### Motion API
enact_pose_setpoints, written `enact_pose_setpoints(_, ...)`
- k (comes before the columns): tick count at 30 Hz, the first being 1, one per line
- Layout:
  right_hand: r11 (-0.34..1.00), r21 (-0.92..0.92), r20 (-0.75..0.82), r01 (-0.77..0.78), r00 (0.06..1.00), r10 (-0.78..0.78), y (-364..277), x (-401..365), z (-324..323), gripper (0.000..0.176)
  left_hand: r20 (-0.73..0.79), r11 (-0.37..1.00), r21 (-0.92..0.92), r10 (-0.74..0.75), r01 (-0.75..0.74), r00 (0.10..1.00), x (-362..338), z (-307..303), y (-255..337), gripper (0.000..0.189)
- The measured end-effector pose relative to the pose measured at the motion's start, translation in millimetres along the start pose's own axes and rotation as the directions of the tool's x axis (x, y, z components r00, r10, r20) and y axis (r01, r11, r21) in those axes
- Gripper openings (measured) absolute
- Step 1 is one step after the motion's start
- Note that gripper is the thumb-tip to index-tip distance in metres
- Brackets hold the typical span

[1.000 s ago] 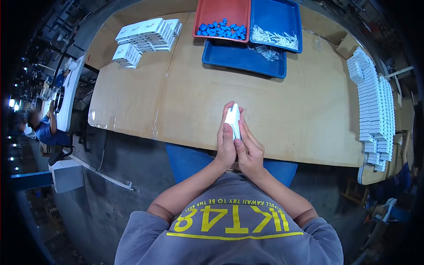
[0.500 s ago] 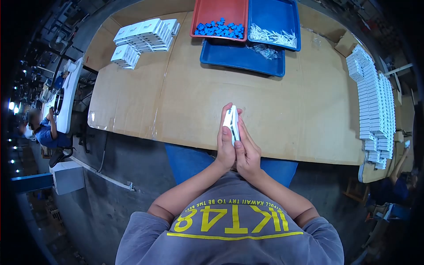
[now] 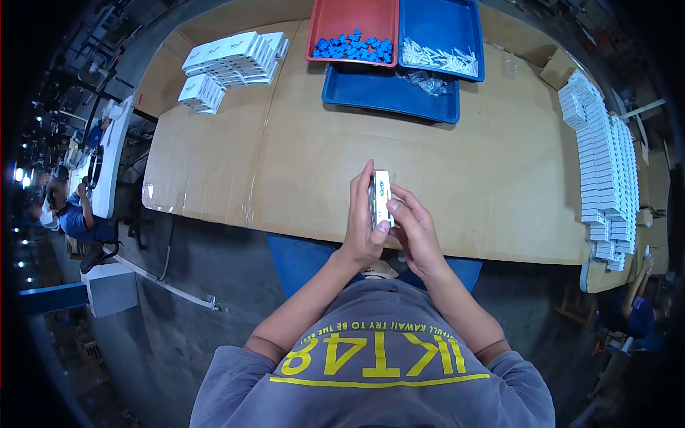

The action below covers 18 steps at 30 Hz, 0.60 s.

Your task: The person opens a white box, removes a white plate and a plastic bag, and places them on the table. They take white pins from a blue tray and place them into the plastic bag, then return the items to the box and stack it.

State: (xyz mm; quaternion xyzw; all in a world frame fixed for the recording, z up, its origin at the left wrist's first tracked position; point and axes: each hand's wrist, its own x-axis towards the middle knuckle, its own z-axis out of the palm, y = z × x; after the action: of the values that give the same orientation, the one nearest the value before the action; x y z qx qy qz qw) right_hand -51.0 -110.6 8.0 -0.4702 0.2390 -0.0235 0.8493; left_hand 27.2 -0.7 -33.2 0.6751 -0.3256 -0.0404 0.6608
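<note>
Between my two hands is a small white rectangular case (image 3: 383, 197), standing on its edge with dark lettering on the narrow side facing me. My left hand (image 3: 361, 230) lies along its left side, fingers stretched upward and the thumb at its lower end. From the right, my right hand (image 3: 419, 234) grips it with the thumb on the lettered side; some of its fingers are hidden behind the case. The case is held above the front part of the cardboard-covered table (image 3: 321, 164).
A red tray (image 3: 357, 18) holds blue pieces and a blue tray (image 3: 439, 21) holds white sticks. Before them lies another blue tray (image 3: 378, 100) with clear plastic. White cases (image 3: 232, 53) are stacked at left, more (image 3: 606, 171) at right. People sit at both sides.
The case has turned, so its lettered side now faces me; a narrow V-shaped gap showed before. My right hand has shifted right, its thumb now higher on the case.
</note>
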Motion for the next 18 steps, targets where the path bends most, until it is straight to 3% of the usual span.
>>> enact_pose_setpoints(8,0.983,-0.089,-0.012,0.160,0.987,-0.162,11.5,-4.6,17.6,0.050,-0.135,0.989,0.098,0.124,-0.112,0.983,2.3,3.0,-3.8,0.079)
enact_pose_setpoints(18,0.939,-0.228,0.008,0.257,0.965,-0.263,19.8,-8.0,11.0,0.046,-0.156,0.997,-0.072,0.012,-0.024,0.988,-2.3,7.9,2.5,0.087)
